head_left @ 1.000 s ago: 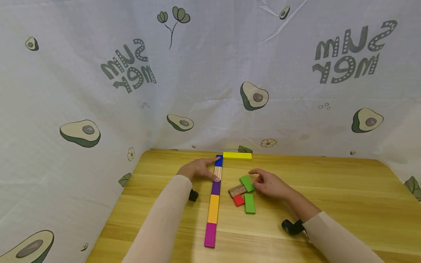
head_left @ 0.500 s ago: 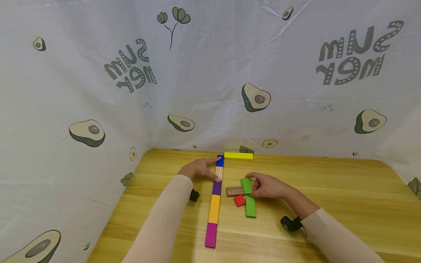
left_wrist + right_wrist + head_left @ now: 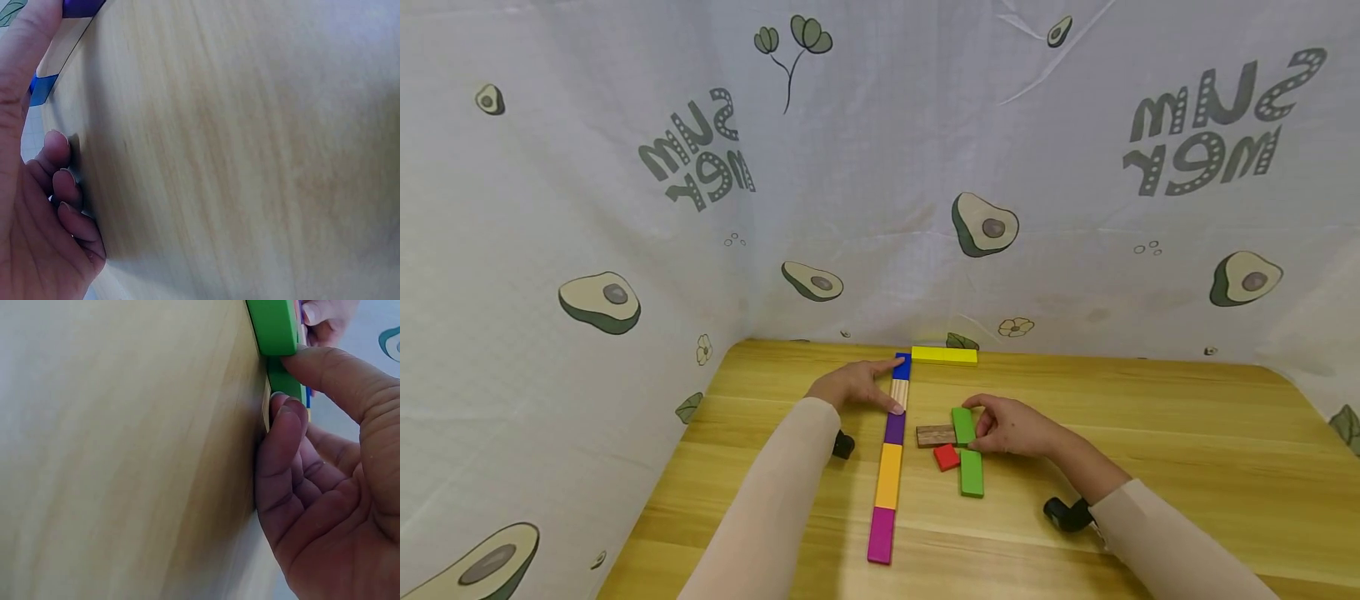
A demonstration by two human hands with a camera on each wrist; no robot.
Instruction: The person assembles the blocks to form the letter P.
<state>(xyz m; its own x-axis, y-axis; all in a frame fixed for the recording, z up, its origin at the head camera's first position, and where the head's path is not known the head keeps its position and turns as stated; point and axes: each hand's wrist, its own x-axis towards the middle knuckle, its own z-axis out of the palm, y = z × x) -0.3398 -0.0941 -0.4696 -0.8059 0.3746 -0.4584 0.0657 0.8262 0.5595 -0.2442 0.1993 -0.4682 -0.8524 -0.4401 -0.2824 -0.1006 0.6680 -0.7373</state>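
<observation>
Flat blocks form a straight row on the table: blue (image 3: 902,367), striped light wood (image 3: 901,392), purple (image 3: 894,428), orange (image 3: 889,477) and magenta (image 3: 881,536). My left hand (image 3: 852,385) rests along the row's far end, forefinger on the blue block and thumb tip where the striped and purple blocks meet. To the right, my right hand (image 3: 1017,427) pinches the upper green block (image 3: 963,427) by its ends between thumb and forefinger. That block's left side meets a brown wood-grain block (image 3: 934,436). A red square block (image 3: 947,457) and a second green block (image 3: 972,475) lie just below.
Two yellow blocks (image 3: 943,357) lie end to end by the table's back edge, from the blue block rightward. A printed cloth (image 3: 880,167) hangs behind and at the sides. Black wrist devices (image 3: 1066,515) sit under both forearms. The wooden table (image 3: 1150,467) extends to the right.
My right hand has taken hold of the upper green block and turned it straighter. The brown block has swung level, and the lower green block has shifted slightly nearer. My left hand has stayed put.
</observation>
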